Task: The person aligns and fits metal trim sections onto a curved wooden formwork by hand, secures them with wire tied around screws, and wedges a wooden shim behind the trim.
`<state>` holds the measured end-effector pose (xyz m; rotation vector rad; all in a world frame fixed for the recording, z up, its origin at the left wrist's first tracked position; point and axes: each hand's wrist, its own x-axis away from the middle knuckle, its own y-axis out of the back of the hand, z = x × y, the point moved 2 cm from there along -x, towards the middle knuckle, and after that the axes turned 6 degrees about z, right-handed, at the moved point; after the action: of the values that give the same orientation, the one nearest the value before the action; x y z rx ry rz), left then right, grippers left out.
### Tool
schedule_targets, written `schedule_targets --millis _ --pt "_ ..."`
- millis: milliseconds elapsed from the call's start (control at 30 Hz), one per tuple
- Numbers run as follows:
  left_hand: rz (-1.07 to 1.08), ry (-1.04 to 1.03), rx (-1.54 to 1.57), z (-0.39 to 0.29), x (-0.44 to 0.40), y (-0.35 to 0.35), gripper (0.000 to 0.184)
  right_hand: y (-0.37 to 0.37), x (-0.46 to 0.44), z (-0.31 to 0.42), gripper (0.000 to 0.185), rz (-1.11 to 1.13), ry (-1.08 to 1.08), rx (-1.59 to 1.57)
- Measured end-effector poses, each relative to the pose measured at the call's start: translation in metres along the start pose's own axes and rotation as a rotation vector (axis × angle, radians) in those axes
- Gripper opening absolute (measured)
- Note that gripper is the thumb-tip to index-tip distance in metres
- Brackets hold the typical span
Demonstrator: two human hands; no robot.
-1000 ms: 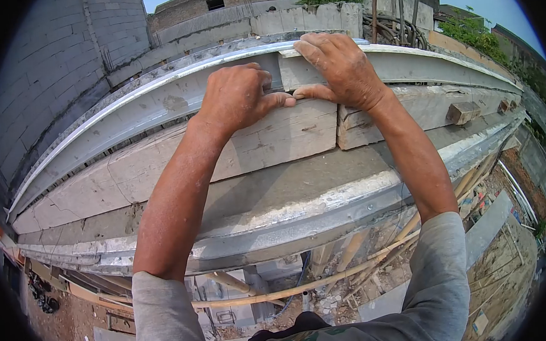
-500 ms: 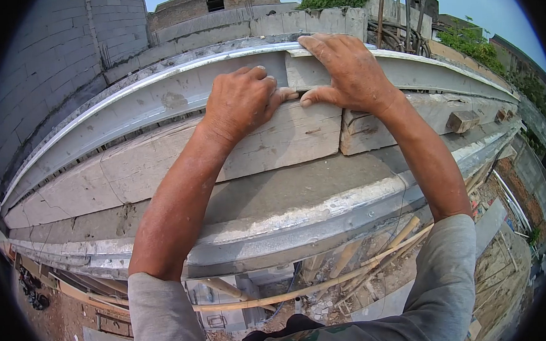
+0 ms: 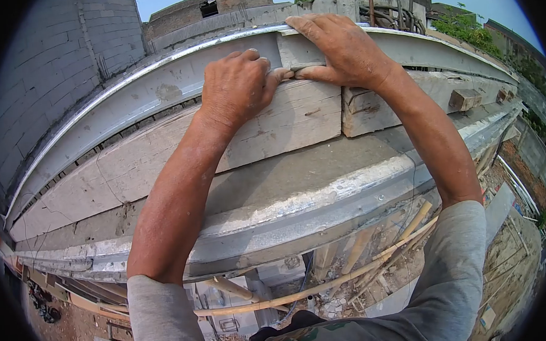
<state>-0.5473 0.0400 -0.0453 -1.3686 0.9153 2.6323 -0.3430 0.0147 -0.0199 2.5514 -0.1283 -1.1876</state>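
Observation:
A long light-grey metal channel (image 3: 176, 83) runs across the top of a ledge, with the end of a second channel piece (image 3: 304, 50) meeting it near my hands. My right hand (image 3: 344, 49) is closed round this second piece, fingers over its upper edge and thumb below. Close by on the left, my left hand (image 3: 236, 86) has curled fingers against the channel. Its thumb points to the joint and nearly meets my right thumb; whatever its fingers hold is hidden. Below the channel lie a long wooden beam (image 3: 301, 110) and a shorter wooden beam (image 3: 375, 111), end to end.
A concrete ledge (image 3: 273, 164) with a metal-edged front (image 3: 300, 212) lies between me and the beams. Far below are bamboo poles (image 3: 328, 286) and rubble. A block wall (image 3: 40, 78) rises at left; pipes (image 3: 398, 9) stand behind. A small wooden block (image 3: 465, 100) sits at right.
The view has tilted and shifted slightly, so the channel and hands appear higher. My right thumb has moved left, closer to my left thumb at the joint.

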Motion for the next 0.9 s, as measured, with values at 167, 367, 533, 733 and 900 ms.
schedule_targets --millis 167,367,533,733,900 --pt "-0.005 0.067 0.032 -0.005 0.005 0.003 0.036 -0.004 0.005 0.003 0.084 -0.096 -0.037 0.014" --pt "0.051 0.127 0.086 -0.013 0.007 0.009 0.029 -0.009 0.007 0.003 0.079 -0.176 -0.101 -0.021" --pt "0.079 0.163 0.088 -0.014 0.006 0.008 0.026 -0.013 0.007 0.007 0.074 -0.178 -0.175 -0.019" --pt "0.121 0.191 0.148 -0.019 0.002 0.013 0.028 -0.008 0.011 0.014 0.074 -0.125 -0.331 0.062" --pt "0.083 0.176 0.149 -0.018 0.010 0.010 0.028 -0.005 0.016 0.028 0.070 -0.039 -0.358 0.180"
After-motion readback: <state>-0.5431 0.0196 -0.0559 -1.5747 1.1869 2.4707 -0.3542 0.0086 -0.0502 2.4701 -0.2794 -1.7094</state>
